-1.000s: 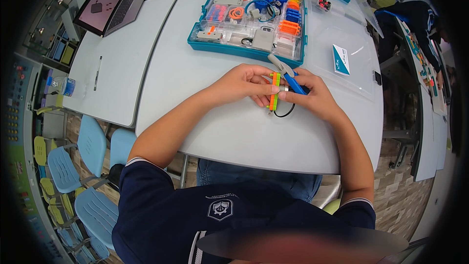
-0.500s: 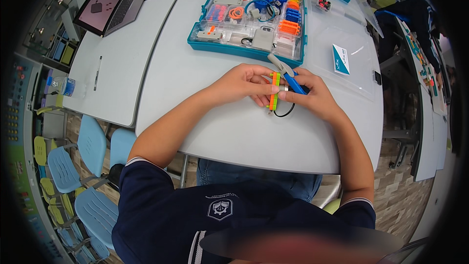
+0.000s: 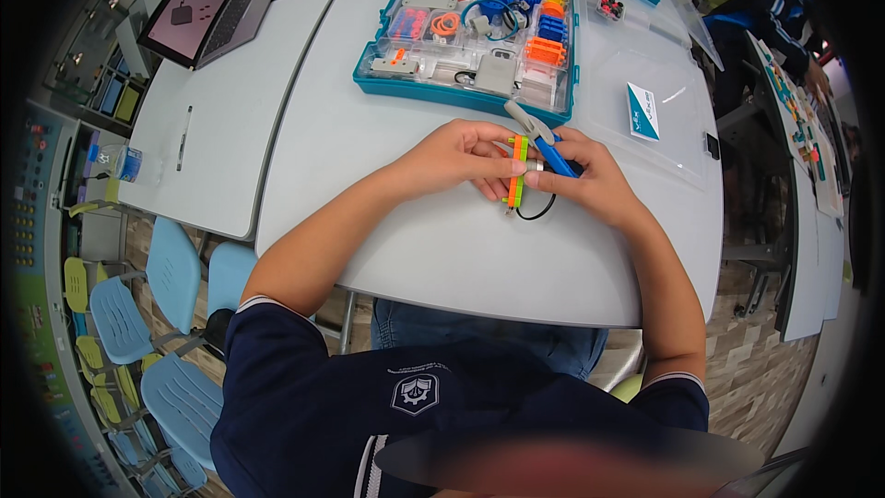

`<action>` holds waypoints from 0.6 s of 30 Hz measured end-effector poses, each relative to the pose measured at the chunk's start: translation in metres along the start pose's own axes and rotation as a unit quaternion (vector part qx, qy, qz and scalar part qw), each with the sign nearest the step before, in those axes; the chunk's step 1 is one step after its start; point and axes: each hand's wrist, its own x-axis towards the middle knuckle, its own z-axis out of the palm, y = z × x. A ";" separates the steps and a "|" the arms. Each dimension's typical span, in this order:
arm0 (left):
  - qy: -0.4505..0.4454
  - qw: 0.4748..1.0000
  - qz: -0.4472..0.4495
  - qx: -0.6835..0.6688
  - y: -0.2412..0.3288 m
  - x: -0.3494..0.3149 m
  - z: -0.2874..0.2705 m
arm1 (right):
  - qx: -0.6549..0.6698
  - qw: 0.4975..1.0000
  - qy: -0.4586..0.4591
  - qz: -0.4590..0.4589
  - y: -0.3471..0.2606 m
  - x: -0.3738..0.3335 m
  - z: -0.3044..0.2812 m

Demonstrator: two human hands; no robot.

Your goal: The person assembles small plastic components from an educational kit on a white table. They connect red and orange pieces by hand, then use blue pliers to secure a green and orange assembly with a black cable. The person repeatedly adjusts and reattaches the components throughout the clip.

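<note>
Above the near half of the table, my left hand (image 3: 472, 160) is closed on a small assembly of orange and green plastic building beams (image 3: 518, 171), thumb against its side. My right hand (image 3: 592, 177) grips a blue-handled tool with a grey jaw-like head (image 3: 544, 140), which slants up to the left. The right thumb also presses on the beams, by a small grey round part. A thin black cable (image 3: 538, 217) loops below the assembly. My fingers hide part of the beams and of the tool's handle.
Beyond my hands lies a teal kit case (image 3: 461, 92) of plastic parts, its clear lid (image 3: 678, 161) to the right with a teal-and-white card (image 3: 643, 112) on it. A laptop (image 3: 217, 18), pen (image 3: 185, 138) and bottle (image 3: 118, 162) are left. Another person (image 3: 770, 23) works far right.
My hands, the beams and the tool look almost still. At the far right, the other person has shifted, and their arm and hand now reach over their table differently.
</note>
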 end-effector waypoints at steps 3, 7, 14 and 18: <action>0.001 1.000 0.000 0.001 0.000 0.000 0.000 | -0.003 1.000 0.000 0.004 0.000 0.000 0.000; 0.000 1.000 0.000 0.002 0.000 0.000 0.000 | 0.003 1.000 0.001 0.012 0.001 0.000 0.000; 0.055 0.998 0.035 0.021 0.002 -0.003 0.005 | 0.016 0.998 0.055 -0.011 0.008 0.001 0.004; 0.088 0.993 0.073 0.022 0.001 -0.006 0.011 | 0.049 0.994 0.092 -0.027 0.007 0.002 0.004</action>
